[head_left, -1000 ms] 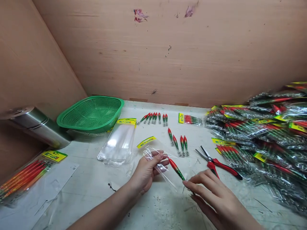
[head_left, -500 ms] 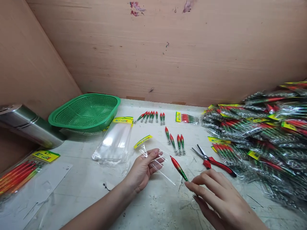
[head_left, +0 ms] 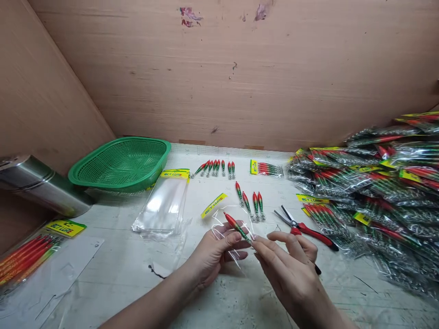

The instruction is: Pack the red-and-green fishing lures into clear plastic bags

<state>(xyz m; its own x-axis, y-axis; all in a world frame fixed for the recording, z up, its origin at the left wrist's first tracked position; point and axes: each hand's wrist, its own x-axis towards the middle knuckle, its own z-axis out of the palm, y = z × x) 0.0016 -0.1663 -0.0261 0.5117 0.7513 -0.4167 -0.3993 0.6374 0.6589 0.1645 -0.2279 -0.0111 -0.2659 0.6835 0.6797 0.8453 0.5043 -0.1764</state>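
My left hand (head_left: 214, 256) pinches the open end of a clear plastic bag (head_left: 219, 219) with a yellow label. My right hand (head_left: 291, 269) pinches the tail of a red and green fishing lure (head_left: 236, 227), whose front half lies inside the bag's mouth. The two hands meet low in the middle of the view, above the white table (head_left: 212, 301). Just beyond them several loose lures (head_left: 250, 201) lie side by side. Further back another row of lures (head_left: 216, 168) lies near the wall.
A stack of empty clear bags (head_left: 164, 203) lies left of my hands, beside a green basket (head_left: 120, 164). Red-handled pliers (head_left: 305, 228) lie to the right. A big heap of packed lure bags (head_left: 377, 192) fills the right side. A steel flask (head_left: 37, 185) and one packed bag (head_left: 30, 249) sit at left.
My right hand has moved left and pushed the lure into the bag held in my left hand. Earlier the lure was outside the bag, between the hands.
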